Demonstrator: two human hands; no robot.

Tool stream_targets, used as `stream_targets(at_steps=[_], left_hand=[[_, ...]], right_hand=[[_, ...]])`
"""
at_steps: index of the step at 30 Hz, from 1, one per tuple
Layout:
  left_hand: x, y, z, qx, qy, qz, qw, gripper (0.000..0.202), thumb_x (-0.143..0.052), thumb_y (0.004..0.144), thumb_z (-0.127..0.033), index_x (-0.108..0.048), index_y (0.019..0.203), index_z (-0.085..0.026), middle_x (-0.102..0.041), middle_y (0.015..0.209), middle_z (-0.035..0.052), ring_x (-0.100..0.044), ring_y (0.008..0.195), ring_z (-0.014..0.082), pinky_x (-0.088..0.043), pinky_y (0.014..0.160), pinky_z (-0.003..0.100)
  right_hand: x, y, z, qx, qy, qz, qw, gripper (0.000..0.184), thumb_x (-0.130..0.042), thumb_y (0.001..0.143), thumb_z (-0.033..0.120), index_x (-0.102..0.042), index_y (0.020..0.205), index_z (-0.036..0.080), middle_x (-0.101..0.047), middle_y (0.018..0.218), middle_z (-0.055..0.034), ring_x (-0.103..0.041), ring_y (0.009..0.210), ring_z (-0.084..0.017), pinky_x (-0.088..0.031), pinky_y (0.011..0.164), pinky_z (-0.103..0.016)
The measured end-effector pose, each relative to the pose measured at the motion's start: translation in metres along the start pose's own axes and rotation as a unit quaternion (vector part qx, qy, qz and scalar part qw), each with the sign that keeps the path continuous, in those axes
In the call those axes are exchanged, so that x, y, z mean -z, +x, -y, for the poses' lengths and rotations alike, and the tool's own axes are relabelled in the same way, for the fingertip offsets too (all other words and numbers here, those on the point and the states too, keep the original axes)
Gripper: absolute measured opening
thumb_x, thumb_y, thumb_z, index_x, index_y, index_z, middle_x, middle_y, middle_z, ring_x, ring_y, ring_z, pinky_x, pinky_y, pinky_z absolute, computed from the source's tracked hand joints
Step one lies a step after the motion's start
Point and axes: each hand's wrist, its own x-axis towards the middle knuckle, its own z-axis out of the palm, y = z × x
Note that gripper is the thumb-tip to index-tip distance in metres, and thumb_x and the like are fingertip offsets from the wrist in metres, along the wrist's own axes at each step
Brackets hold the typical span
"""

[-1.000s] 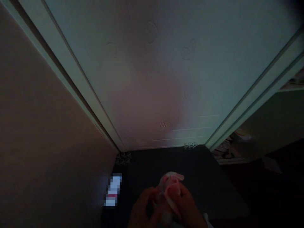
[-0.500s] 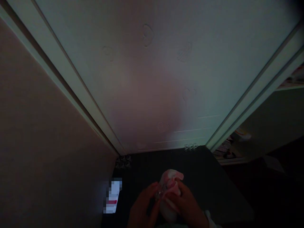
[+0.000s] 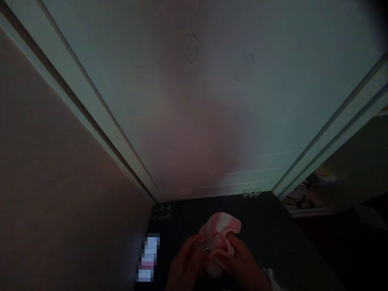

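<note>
The scene is dim. A pink-and-white cloth (image 3: 222,222) is bunched between my two hands above a dark tabletop. My right hand (image 3: 242,256) is closed on the cloth's right side, with a fold standing up around the thumb. On its left edge, the fingers of my left hand (image 3: 186,260) are closed around a small clear, glinting object (image 3: 205,249), mostly covered by the cloth. Its exact kind is too dark to make out. Below the hands hangs a pale rounded part of the cloth (image 3: 214,268).
Small clear glass-like pieces (image 3: 162,211) stand in a cluster at the table's back left; another cluster (image 3: 252,192) stands at the back right. A lit, blurred-out screen (image 3: 148,258) lies left. Behind rises a pale panel (image 3: 188,121) with raised hearts; shelves (image 3: 312,212) stand right.
The cloth has been spread wider and now covers more of the clear object, which showed plainly between my hands before. My view has shifted slightly.
</note>
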Motion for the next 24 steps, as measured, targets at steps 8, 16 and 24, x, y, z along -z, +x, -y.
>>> stream_targets(at_steps=[8, 16, 24], left_hand=[[0.001, 0.0, -0.005, 0.017, -0.001, 0.006, 1.0, 0.048, -0.061, 0.072, -0.056, -0.064, 0.103, -0.019, -0.071, 0.085, 0.0054, -0.065, 0.074, 0.0184, -0.051, 0.066, 0.027], [0.007, -0.005, -0.011, -0.231, 0.31, -0.013, 0.922, 0.02, -0.056, 0.082, -0.022, -0.062, 0.101, -0.022, -0.069, 0.097, 0.0074, -0.065, 0.088, 0.0205, -0.054, 0.077, 0.029], [0.002, -0.01, -0.015, -0.42, 0.378, -0.039, 0.824, 0.022, -0.042, 0.09, -0.016, -0.062, 0.098, -0.019, -0.065, 0.084, 0.0066, -0.063, 0.077, 0.0146, -0.054, 0.065, 0.02]], right_hand=[[0.005, 0.005, 0.001, 0.018, -0.085, -0.013, 0.996, 0.019, -0.066, 0.062, 0.035, -0.062, 0.061, 0.016, -0.057, 0.063, -0.0008, -0.048, 0.06, -0.016, -0.041, 0.059, -0.026], [0.009, 0.003, 0.004, 0.014, -0.052, 0.034, 0.998, 0.018, -0.066, 0.066, 0.033, -0.064, 0.07, 0.016, -0.059, 0.07, -0.0013, -0.051, 0.067, -0.017, -0.043, 0.063, -0.026], [0.01, -0.012, -0.018, -0.018, 0.009, 0.067, 0.998, 0.028, -0.067, 0.066, 0.041, -0.057, 0.073, 0.016, -0.051, 0.068, 0.0019, -0.044, 0.063, -0.012, -0.039, 0.057, -0.021]])
